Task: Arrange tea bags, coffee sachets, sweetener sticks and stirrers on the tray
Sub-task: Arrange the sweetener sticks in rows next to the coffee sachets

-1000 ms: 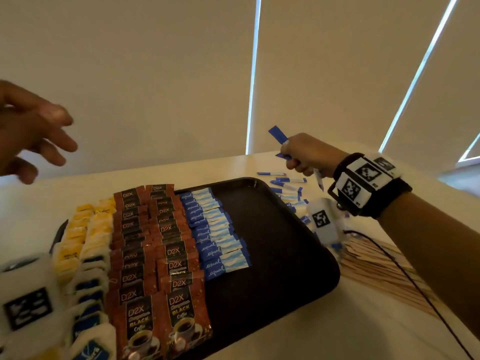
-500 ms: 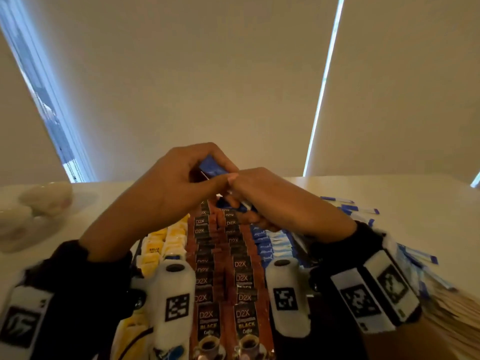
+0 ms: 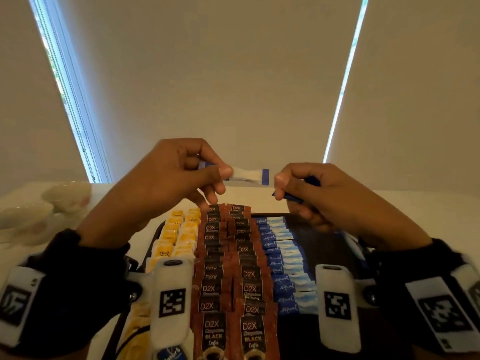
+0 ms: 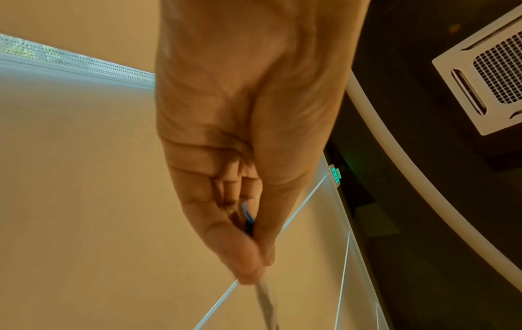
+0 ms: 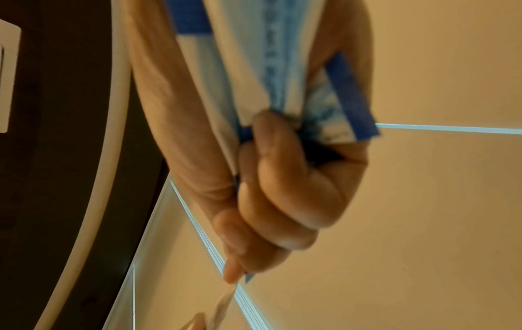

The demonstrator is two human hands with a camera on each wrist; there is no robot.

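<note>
Fingers [image 3: 220, 172] of the left hand [image 3: 166, 183] pinched one sweetener stick [image 3: 246, 175].
Right hand [image 3: 324, 193] gripped a bundle of sticks [image 5: 254, 67] above the tray's [image 3: 324, 229] far edge.

**Sticks half-hidden in curled fingers**

One end of the sweetener stick [image 3: 245, 175] is covered by the left hand's fingers [image 3: 207, 162]. The bundle of sticks [image 5: 271, 73] behind the right hand's fingers [image 5: 282, 178] is blurred and cut off by the top edge.
</note>
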